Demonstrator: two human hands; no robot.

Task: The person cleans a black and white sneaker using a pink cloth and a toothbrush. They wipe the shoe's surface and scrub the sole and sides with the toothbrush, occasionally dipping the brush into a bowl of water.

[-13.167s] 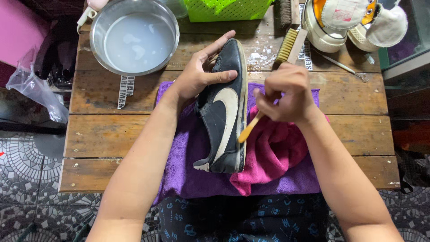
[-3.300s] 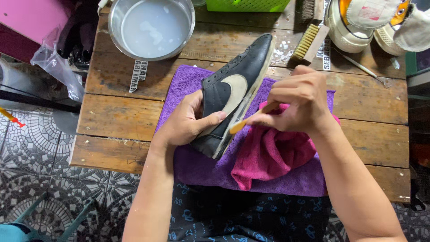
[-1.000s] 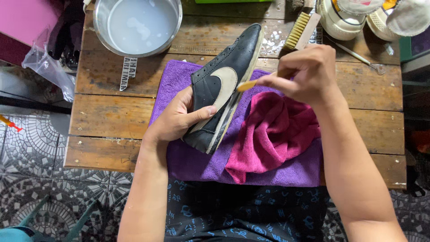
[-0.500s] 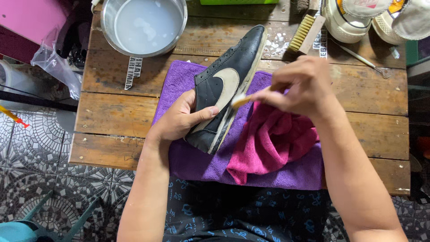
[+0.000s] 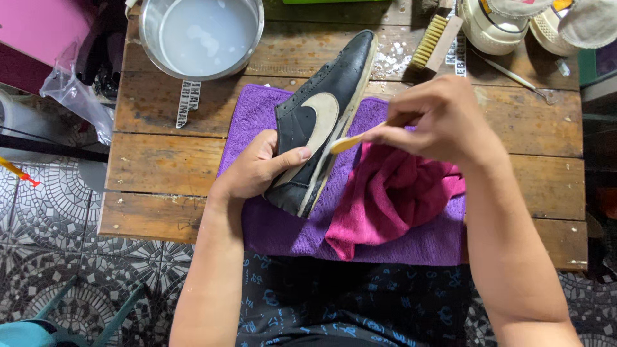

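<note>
A black shoe (image 5: pixel 321 122) is laid on its side on a purple towel (image 5: pixel 283 225) in the middle of the frame. Its heel end is gripped by the left hand (image 5: pixel 257 168), thumb on top. A small yellow brush (image 5: pixel 350 140) is pinched in the closed right hand (image 5: pixel 437 119) and touched to the pale sole edge. The shoe looks light and a bit bendy, and probably slippery where wet, so it is best held at the firm heel. A pink cloth (image 5: pixel 385 199) is bunched beside it. A metal bowl (image 5: pixel 200 35) of cloudy water is seen at the upper left.
</note>
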